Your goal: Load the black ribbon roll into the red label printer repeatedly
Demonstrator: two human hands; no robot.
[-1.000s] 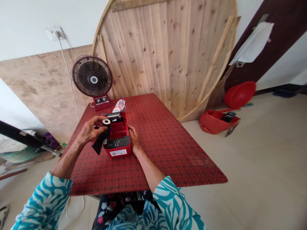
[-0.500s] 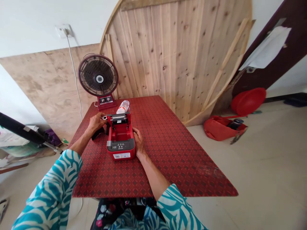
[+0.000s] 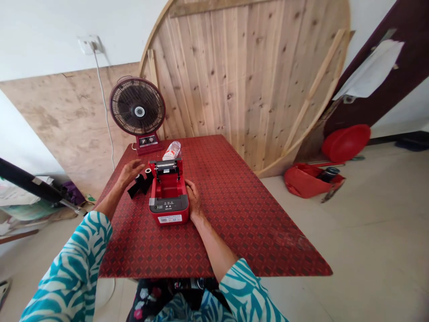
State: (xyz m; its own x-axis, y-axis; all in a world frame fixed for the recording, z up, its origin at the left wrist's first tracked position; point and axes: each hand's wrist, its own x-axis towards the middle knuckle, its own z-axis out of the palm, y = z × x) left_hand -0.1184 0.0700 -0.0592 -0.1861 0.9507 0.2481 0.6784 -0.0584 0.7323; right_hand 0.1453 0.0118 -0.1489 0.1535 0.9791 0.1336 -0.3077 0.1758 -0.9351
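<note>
A red and black label printer [image 3: 169, 203] sits on the table with its lid [image 3: 166, 167] raised, so its red inner bay shows. Against the printer's right side lies my right hand [image 3: 194, 197], fingers bent along the casing and holding it. My left hand [image 3: 130, 173] hovers left of the lid, its fingers stretched out and nothing in them. Just below those fingers is a dark roll with a pale core [image 3: 148, 171]. Beside it, a black strip-like piece [image 3: 138, 185] lies on the table; its exact kind is unclear.
The table [image 3: 234, 214] wears a red patterned cover. A fan [image 3: 138, 112] stands at its back left, and a clear bottle [image 3: 172, 150] lies behind the printer. Round wooden boards [image 3: 248, 80] lean on the wall. A red bag [image 3: 303, 179] rests on the floor at right.
My left hand has let go of the pale-cored roll and drawn back a little to the left, its fingers now extended. My right hand and the printer have stayed put.
</note>
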